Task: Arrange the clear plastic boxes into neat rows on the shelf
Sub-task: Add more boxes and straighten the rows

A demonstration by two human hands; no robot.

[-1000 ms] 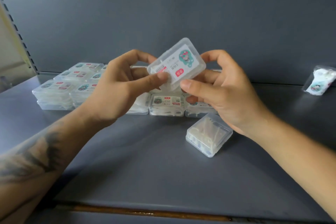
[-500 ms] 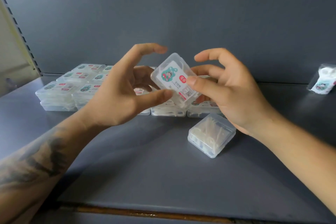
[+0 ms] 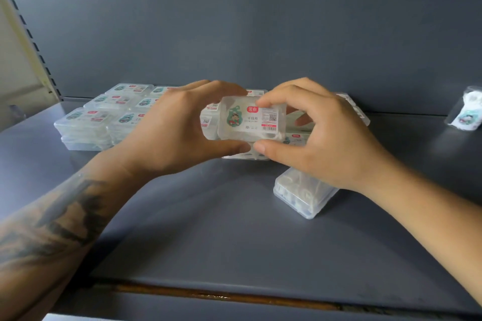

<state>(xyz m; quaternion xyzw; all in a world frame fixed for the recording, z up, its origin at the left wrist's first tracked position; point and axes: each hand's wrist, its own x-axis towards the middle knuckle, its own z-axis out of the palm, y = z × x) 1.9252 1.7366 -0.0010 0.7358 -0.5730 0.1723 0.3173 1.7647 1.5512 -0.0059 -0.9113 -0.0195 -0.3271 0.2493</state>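
Observation:
Both hands hold one clear plastic box (image 3: 250, 122) with a red and green label, level and label up, just above the front row of boxes. My left hand (image 3: 177, 133) pinches its left side between thumb and fingers. My right hand (image 3: 320, 138) pinches its right side the same way. Stacked rows of the same boxes (image 3: 96, 125) lie on the grey shelf (image 3: 208, 229) behind and to the left. Another clear box (image 3: 302, 195) lies label down on the shelf under my right wrist.
A small loose packet (image 3: 467, 114) leans at the far right against the grey back panel (image 3: 260, 21). A perforated shelf upright (image 3: 28, 34) runs up the left side. The shelf's front edge (image 3: 208, 294) is close to me.
The held box was turned from tilted to level with its label upright, and lowered toward the front row. Both hands now pinch it from either side.

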